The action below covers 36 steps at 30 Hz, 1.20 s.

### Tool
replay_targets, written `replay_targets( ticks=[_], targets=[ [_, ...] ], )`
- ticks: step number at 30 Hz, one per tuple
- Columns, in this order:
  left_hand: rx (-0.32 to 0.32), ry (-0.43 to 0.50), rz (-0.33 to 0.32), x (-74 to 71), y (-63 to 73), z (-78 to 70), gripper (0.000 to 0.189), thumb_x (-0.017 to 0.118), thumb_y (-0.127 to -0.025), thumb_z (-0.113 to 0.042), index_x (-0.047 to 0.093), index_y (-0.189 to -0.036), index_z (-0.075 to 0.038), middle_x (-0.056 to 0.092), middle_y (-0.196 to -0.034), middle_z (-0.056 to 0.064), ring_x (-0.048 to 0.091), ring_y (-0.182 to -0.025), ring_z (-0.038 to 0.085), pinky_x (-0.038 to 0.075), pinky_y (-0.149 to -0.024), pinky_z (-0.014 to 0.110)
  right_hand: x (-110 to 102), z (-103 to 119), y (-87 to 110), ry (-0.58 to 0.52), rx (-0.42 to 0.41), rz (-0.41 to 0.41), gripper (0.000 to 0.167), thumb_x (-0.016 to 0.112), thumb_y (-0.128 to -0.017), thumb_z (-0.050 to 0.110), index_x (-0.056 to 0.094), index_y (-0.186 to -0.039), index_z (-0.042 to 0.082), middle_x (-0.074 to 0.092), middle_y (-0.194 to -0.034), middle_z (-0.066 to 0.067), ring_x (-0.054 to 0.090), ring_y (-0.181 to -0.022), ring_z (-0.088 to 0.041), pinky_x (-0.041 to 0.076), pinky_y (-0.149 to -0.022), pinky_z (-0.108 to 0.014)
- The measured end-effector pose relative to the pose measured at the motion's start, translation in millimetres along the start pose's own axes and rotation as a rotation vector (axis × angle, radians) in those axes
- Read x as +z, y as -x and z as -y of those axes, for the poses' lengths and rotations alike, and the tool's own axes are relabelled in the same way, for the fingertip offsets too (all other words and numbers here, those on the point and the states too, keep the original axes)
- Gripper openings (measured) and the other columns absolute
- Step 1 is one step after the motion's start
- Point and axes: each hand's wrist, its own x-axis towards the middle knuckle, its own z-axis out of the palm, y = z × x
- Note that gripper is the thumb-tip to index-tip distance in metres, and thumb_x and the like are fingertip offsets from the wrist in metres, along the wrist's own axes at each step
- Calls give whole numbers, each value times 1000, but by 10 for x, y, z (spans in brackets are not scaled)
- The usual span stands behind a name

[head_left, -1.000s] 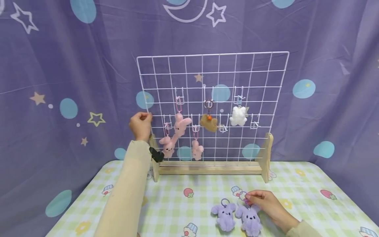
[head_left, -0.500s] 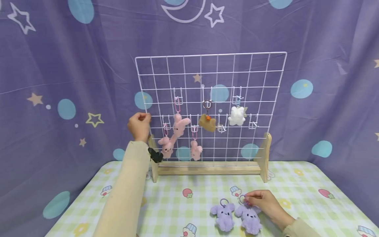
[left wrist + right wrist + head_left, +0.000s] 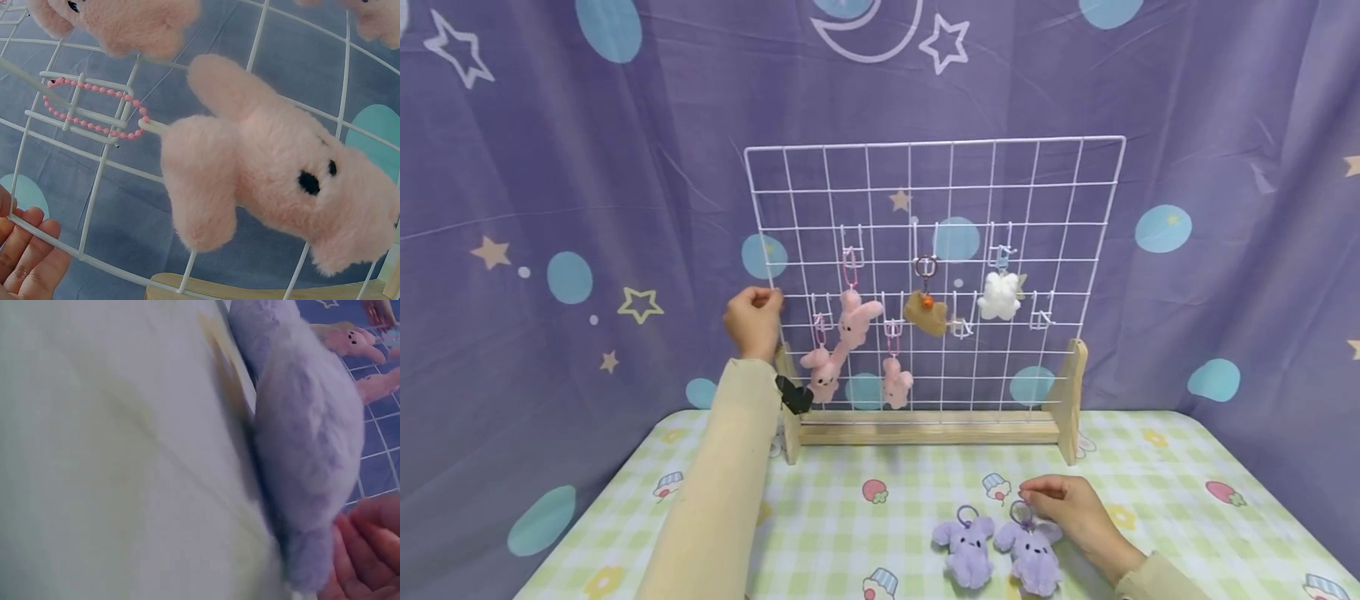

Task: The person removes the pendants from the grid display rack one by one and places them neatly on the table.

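Observation:
My left hand (image 3: 754, 323) grips the left edge of a white wire grid rack (image 3: 951, 185); in the left wrist view its fingers (image 3: 37, 269) curl behind the edge wire. My right hand (image 3: 1084, 523) is at a purple plush keychain (image 3: 1036, 562) lying on the table, thumb and fingertips pinching at its ring (image 3: 1021, 511). Beside it lies another purple plush keychain (image 3: 970, 557), ring up, untouched. On the rack's hooks hang pink plush keychains (image 3: 856, 319), a brown plush keychain (image 3: 927, 312) with an orange bead, and a white plush keychain (image 3: 1000, 296).
The rack stands on a wooden base (image 3: 928, 432) with side supports at the back of the table. A green checked cloth (image 3: 820, 542) covers the table. Hooks (image 3: 1041, 320) without keychains are on the lower row. A purple curtain (image 3: 1247, 125) hangs behind.
The right fingertips have moved up slightly to the top of the right purple keychain's ring. The left hand keeps its grip on the rack edge. The keychains lie nearly as before.

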Motion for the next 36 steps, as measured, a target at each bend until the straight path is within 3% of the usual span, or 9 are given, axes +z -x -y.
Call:
replay_targets(
  ticks=[9, 16, 24, 31, 36],
  targets=[
    [21, -18, -18, 4, -4, -8, 20, 65, -84, -20, 70, -84, 0, 68, -81, 15, 59, -70, 23, 40, -64, 24, 40, 328, -34, 89, -61, -23, 26, 66, -86, 15, 67, -101, -6, 71, -96, -14, 64, -84, -7, 48, -79, -22],
    [25, -13, -11, 16, 0, -16, 19, 66, -84, -20, 70, -85, -1, 68, -81, 16, 59, -71, 26, 41, -66, 28, 186, 644, -182, 51, -122, -50, 21, 66, -88, 17, 69, -97, -3, 71, -88, -9, 64, -82, -10, 48, -78, -24],
    [10, -19, -13, 39, -4, -20, 20, 66, -83, -20, 70, -84, -1, 68, -80, 15, 59, -71, 24, 39, -64, 25, 449, 928, -407, 29, -197, -59, 27, 68, -86, 24, 70, -98, 0, 72, -90, -5, 64, -86, -13, 47, -78, -27],
    [6, -10, -25, 46, -16, 7, 18, 67, -83, -19, 70, -83, -1, 68, -79, 15, 57, -68, 22, 38, -61, 22, 651, 1131, -579, -46, -244, -26, 30, 67, -87, 25, 68, -106, 2, 70, -102, -10, 64, -91, -15, 49, -82, -29],
    [5, -11, -17, 26, -12, 2, 19, 67, -83, -20, 70, -84, -1, 68, -80, 15, 58, -69, 22, 39, -61, 22, 820, 1277, -698, -81, -273, -63, 33, 68, -86, 21, 65, -112, 1, 67, -109, -12, 63, -97, -19, 50, -85, -30]
  ],
)
